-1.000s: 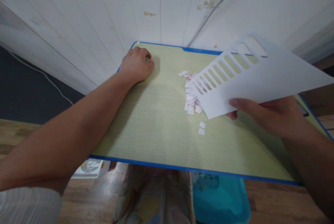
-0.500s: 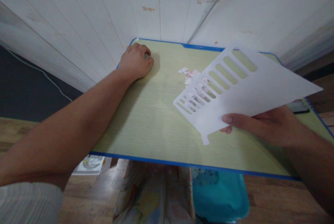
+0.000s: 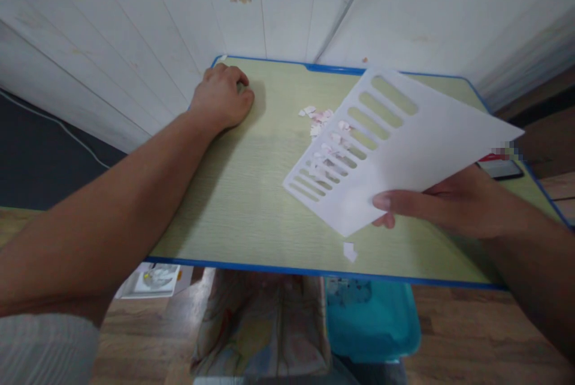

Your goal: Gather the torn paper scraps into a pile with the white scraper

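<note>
My right hand (image 3: 453,202) pinches a white slotted sheet (image 3: 417,145), thumb on its upper face and fingertips showing below its edge. The sheet is held tilted above the table (image 3: 251,193), with a row of rounded slots of graded length along its left side. Through the slots and just beyond them shows a scatter of small torn paper scraps (image 3: 317,121). Another white scrap (image 3: 349,251) lies near the front edge. My left hand (image 3: 224,96) rests at the table's back left corner, fingers curled; whatever they may hold is hidden.
A white panelled wall (image 3: 287,8) with a grey cable (image 3: 348,8) stands behind the blue-edged table. A dark-edged flat object (image 3: 503,167) lies at the right. Below are a turquoise bin (image 3: 372,325) and a white box (image 3: 153,280) on the wooden floor.
The view has shifted slightly, moving the scene left and up. The sheet's lower corner has come away from the front scrap, which now shows separately. My left hand keeps its place on the table.
</note>
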Motion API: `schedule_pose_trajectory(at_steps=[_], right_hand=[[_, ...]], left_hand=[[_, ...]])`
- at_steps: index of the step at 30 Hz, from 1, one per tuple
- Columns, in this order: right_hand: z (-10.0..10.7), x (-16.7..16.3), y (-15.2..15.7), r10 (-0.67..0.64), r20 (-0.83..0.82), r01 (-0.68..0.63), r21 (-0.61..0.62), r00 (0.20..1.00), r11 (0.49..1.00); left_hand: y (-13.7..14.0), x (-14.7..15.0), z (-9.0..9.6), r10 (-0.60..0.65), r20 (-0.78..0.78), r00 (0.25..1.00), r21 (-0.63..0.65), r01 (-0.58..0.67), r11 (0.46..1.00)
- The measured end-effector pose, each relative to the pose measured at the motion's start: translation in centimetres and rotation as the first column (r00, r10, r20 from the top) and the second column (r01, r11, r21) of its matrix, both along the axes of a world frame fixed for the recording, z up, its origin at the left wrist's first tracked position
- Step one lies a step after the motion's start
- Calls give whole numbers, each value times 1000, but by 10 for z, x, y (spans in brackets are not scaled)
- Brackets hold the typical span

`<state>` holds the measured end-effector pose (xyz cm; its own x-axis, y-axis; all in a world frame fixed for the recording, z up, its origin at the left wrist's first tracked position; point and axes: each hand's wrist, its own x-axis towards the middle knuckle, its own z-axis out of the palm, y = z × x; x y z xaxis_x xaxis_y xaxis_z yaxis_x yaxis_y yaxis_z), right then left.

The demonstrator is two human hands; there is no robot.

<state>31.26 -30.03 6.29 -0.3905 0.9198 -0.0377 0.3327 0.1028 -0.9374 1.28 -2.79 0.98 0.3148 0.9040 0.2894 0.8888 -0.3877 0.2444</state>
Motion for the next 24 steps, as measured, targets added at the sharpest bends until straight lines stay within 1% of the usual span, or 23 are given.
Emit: schedule_pose_trajectory(at_steps=[5, 10, 14, 15, 17, 18, 19, 20, 21, 22, 24], right_hand=[[0, 0, 0, 81, -9, -81, -49, 997, 995], [1, 2, -2, 0, 13, 1, -70, 1000, 998], [5, 2, -3, 65, 4, -63, -157, 998, 986], [5, 1, -3, 75, 0, -74, -155, 997, 985], [5, 0, -1, 53, -6, -53, -101, 999, 993], [4, -1, 0, 15, -9, -16, -52, 1000, 999], [3, -1, 3, -55, -14, 55, 12, 998, 998], [2, 0, 5, -144, -17, 145, 81, 989, 986], [0, 2, 8, -251, -24, 252, 157, 968, 955], [-1, 4, 10, -358, -35, 356, 225, 933, 907], [-4, 10, 14, -512, -51, 502, 303, 857, 810]], left_hand=[[1, -1, 0, 2, -15, 1000, 8, -2, 1000], [0, -4, 3, -30, 18, 999, -40, 31, 999], [-3, -4, 4, -29, 14, 999, -31, 30, 999], [-3, -3, 5, -25, 14, 1000, -28, 26, 999], [-4, -3, 5, -20, 18, 1000, -28, 20, 999], [-5, -2, 5, -19, 21, 1000, -33, 20, 999], [-5, -2, 6, -19, 23, 1000, -40, 20, 999], [-5, -1, 6, -21, 24, 999, -46, 22, 999], [-4, -1, 6, -25, 23, 999, -48, 26, 999], [-4, -1, 6, -29, 20, 999, -45, 30, 999], [-3, -1, 5, -35, 4, 999, -30, 35, 999]])
